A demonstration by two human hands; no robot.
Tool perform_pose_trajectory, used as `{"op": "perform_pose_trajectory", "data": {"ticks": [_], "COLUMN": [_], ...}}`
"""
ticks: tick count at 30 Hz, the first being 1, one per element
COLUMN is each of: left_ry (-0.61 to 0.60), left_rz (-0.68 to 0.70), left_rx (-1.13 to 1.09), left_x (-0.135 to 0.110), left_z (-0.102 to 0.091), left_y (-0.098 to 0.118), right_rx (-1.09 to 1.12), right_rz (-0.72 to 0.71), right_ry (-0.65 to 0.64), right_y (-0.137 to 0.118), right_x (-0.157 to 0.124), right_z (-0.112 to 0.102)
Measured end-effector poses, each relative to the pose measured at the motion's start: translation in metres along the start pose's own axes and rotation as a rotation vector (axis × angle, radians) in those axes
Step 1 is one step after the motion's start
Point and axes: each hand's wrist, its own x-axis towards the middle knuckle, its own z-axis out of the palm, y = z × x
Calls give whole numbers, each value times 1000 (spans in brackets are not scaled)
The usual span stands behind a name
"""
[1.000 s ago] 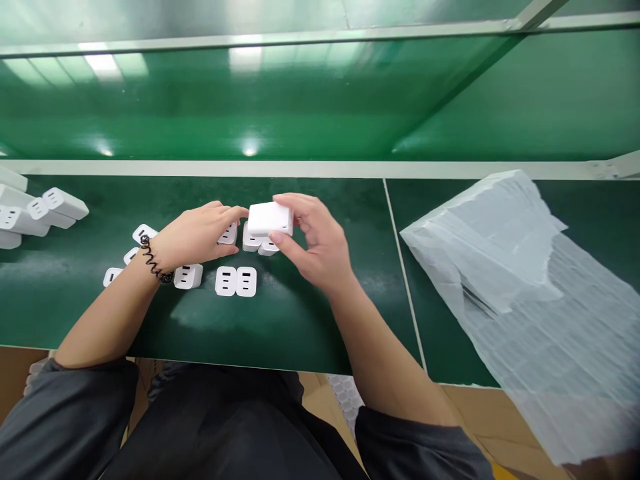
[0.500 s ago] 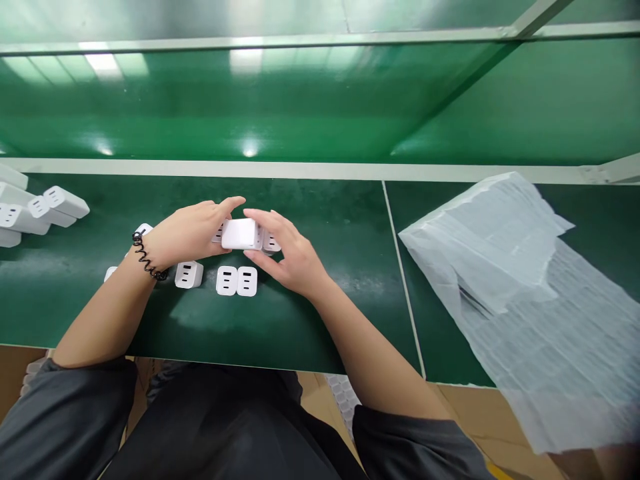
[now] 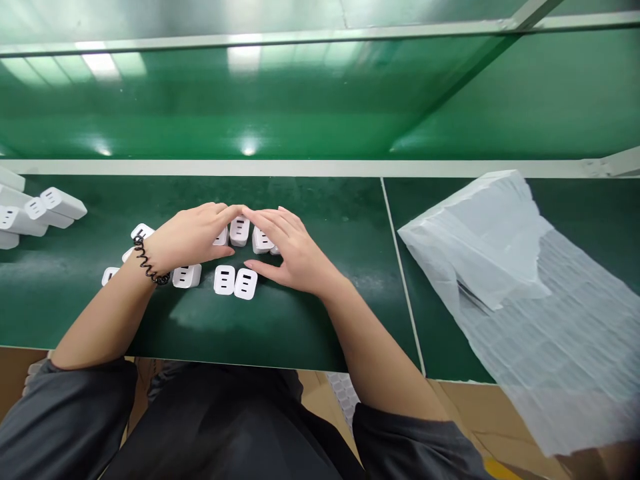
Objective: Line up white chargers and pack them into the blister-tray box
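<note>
Several small white chargers stand port-side up on the green bench. One charger [image 3: 239, 230] stands between my fingertips. My left hand [image 3: 193, 235], with a black coil band on the wrist, lies flat over chargers on its side, fingers stretched toward that charger. My right hand [image 3: 286, 248] lies flat over another charger [image 3: 261, 241], fingers stretched and meeting the left fingertips. Neither hand grips anything. A pair of chargers [image 3: 235, 281] stands just in front of the hands, and one more [image 3: 187, 275] sits by my left wrist.
A heap of more white chargers [image 3: 35, 213] lies at the far left. A stack of white foam sheets [image 3: 530, 287] covers the bench at right and hangs over the front edge. A pale rail [image 3: 320, 168] runs behind the work area.
The charger that both hands held flat above the bench has been set down upright among the others. Both hands have flattened and now lie over the cluster.
</note>
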Motion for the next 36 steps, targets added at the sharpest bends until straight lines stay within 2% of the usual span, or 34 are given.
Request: {"op": "perform_pose_trajectory", "data": {"ticks": [5,8,10,13,18,23,33,36], "left_ry": [69,86,102,117,123,126,105,95], "left_rz": [56,59,73,101,94,94,98,100], "left_rx": [-17,-56,-77,-92,-114,-129,-119,-119], "left_x": [2,4,7,11,14,13,12,13], "left_z": [2,4,6,10,15,15,12,13], "left_y": [2,5,9,12,7,3,3,5], "right_rx": [136,128,89,9,-194,-341,-281,-216], "right_rz": [126,254,308,290,127,37,84,108], "right_ry": [-165,-241,-246,-217,-93,25,-1,59], "right_y": [12,18,18,14,5,1,1,2], "right_x": [-10,-14,-14,-10,-4,-4,-5,-5], "right_z": [-27,-33,-31,-23,-8,-5,-7,-13]}}
